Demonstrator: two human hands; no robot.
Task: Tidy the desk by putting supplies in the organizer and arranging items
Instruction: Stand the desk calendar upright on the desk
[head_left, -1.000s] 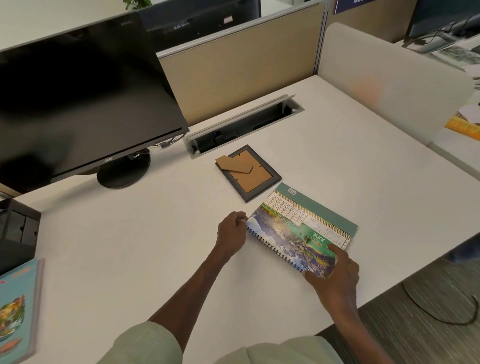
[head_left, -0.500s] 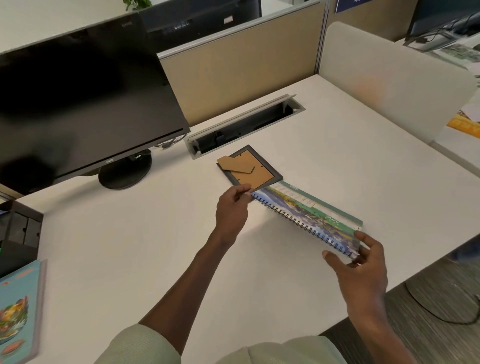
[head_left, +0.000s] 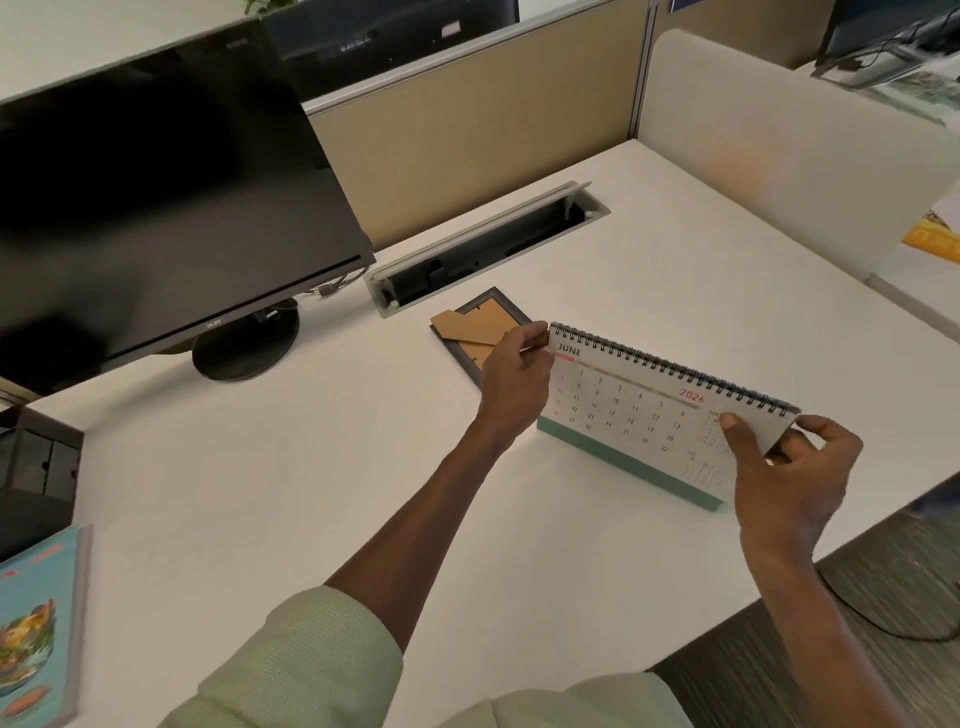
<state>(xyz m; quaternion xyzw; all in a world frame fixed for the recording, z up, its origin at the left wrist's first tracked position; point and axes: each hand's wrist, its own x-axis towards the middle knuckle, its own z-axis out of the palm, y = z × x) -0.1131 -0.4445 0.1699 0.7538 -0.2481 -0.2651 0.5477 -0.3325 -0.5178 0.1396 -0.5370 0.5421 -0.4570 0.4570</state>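
A spiral-bound desk calendar (head_left: 634, 410) stands upright on the white desk (head_left: 260, 467), its June 2026 page facing me and its teal base on the surface. My left hand (head_left: 514, 379) pinches its top left corner by the spiral. My right hand (head_left: 784, 467) grips its right end, thumb on the front page and fingers behind. A dark picture frame (head_left: 467, 327) lies face down just behind my left hand, its cardboard stand showing. The black organizer (head_left: 36, 467) sits at the desk's left edge, partly out of view.
A black monitor (head_left: 156, 208) on a round stand occupies the back left. An open cable tray (head_left: 483, 249) is set into the desk behind the frame. A light-blue book (head_left: 36, 623) lies at the near left. Partition panels (head_left: 779, 156) bound the back and right.
The calendar went from lying flat with the picture side up to being lifted and turned, and now stands upright on its base with the June page toward me. Both hands moved with it.
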